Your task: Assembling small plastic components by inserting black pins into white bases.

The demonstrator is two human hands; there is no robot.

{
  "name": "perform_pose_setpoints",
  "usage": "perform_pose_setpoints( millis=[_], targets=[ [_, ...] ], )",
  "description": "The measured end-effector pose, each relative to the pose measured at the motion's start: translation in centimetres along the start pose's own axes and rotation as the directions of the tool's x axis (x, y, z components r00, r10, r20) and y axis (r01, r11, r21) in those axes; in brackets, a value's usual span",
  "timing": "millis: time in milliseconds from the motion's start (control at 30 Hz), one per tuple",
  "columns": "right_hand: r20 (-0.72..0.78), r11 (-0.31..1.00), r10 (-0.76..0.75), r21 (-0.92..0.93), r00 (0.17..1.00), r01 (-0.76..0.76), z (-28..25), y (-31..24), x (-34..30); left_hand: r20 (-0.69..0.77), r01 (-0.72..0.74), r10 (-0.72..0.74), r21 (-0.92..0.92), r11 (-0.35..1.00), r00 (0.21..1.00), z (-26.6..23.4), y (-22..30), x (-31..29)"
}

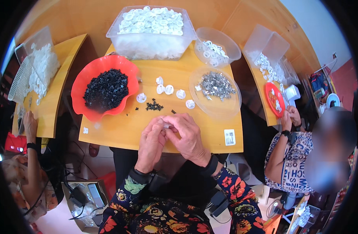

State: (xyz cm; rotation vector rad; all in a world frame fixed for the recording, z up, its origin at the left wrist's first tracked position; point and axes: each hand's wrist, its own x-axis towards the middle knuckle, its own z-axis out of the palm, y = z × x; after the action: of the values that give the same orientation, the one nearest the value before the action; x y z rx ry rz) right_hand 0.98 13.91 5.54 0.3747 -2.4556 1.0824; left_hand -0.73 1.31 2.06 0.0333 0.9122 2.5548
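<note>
Over the near part of the yellow table, my left hand [149,142] and my right hand [185,134] meet with fingers closed. Between their fingertips is a small white plastic part [166,125], mostly covered by the fingers. Just beyond my hands lies a loose heap of small black parts [154,105]. Several round white plastic pieces [169,89] are spread behind and around that heap. To the left, a red wavy-rimmed bowl [78,89] holds many black parts [106,89]. On the right, a clear round tray [229,110] contains small shiny metal pieces [218,85].
A large clear bin [147,47] full of white pieces stands at the far edge, beside a clear round bowl [224,60]. A white label [229,137] is on the table's right corner. People work at side tables; one is near a red plate [269,105].
</note>
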Motion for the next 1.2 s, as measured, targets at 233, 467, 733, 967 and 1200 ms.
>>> perform_pose_setpoints(
  millis=[233, 467, 733, 967, 1200],
  targets=[
    [-0.068, 0.660, 0.514, 0.668, 0.855, -0.344, -0.4, 2.8, -4.4, 0.084, 0.039, -0.052, 0.144, 0.989, 0.995, 0.5, 0.0, -1.1],
    [-0.019, 0.703, 0.420, 0.640, 0.907, -0.312, -0.4, 3.2, -5.0, 0.125, 0.086, -0.100, 0.113, 0.990, 0.987, -1.0, -1.4, -1.3],
    [0.030, 0.710, 0.325, 0.653, 0.945, -0.265, -0.2, 3.2, -5.1, 0.102, 0.059, -0.077, 0.167, 0.984, 0.992, -0.2, -1.6, -1.8],
    [0.029, 0.666, 0.314, 0.706, 0.949, -0.242, 0.0, 3.4, -5.1, 0.125, 0.010, -0.040, 0.228, 0.974, 0.991, 0.4, -1.3, -2.7],
    [-0.038, 0.783, 0.237, 0.599, 0.971, -0.168, 1.1, 4.6, -5.5, 0.102, -0.003, -0.013, 0.161, 0.987, 0.995, -0.3, -1.7, -3.3]
  ],
)
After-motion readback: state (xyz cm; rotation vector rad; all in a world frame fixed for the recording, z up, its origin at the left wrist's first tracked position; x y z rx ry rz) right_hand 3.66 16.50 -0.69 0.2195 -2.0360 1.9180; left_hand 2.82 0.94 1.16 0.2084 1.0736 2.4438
